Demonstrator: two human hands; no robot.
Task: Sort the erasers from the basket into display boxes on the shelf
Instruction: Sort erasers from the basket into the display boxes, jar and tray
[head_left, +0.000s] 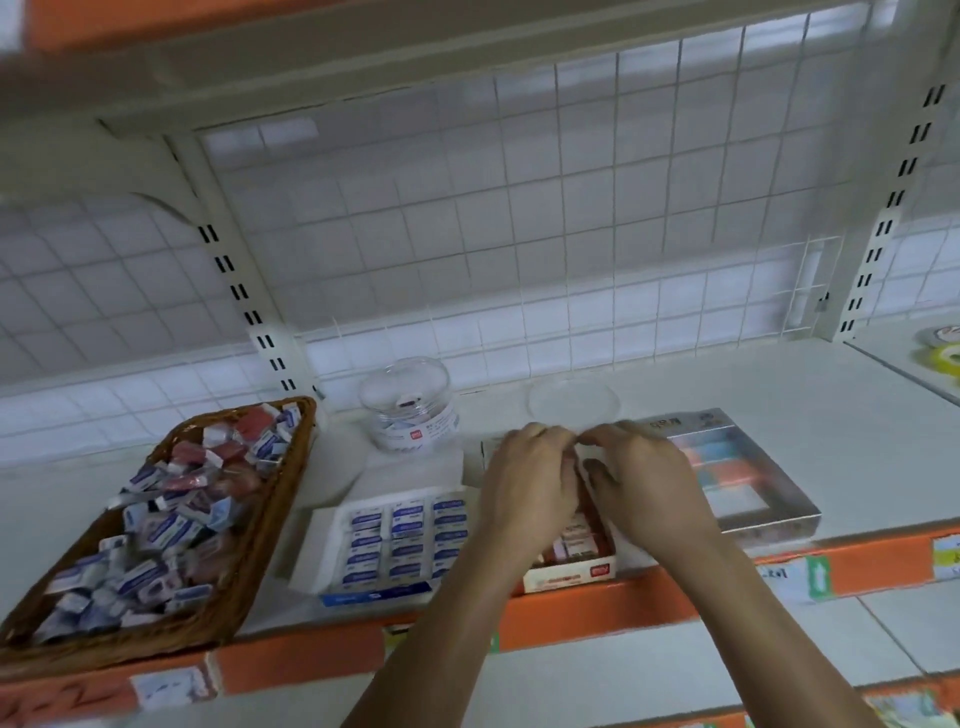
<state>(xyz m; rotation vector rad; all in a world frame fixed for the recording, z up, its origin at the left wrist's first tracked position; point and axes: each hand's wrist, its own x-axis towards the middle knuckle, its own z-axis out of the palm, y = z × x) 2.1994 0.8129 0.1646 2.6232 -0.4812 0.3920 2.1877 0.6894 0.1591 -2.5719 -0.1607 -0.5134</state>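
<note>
A wicker basket (280, 499) at the left of the shelf holds several blue-and-white and red wrapped erasers (156, 530). In the middle stands a white display box (322, 551) filled with rows of blue erasers. To its right is a red-and-white display box (571, 571) with red erasers, partly hidden by my hands. My left hand (527, 488) and my right hand (644, 478) hover together over that box, fingertips meeting at its far edge. The fingers curl, and whatever they pinch is too small and blurred to make out.
A clear plastic jar (410, 410) with a few erasers stands behind the boxes, its clear lid (574, 400) lying beside it. A silver box of coloured erasers (748, 483) sits at the right. Tape rolls (943, 353) lie far right. The shelf front edge (571, 608) is orange.
</note>
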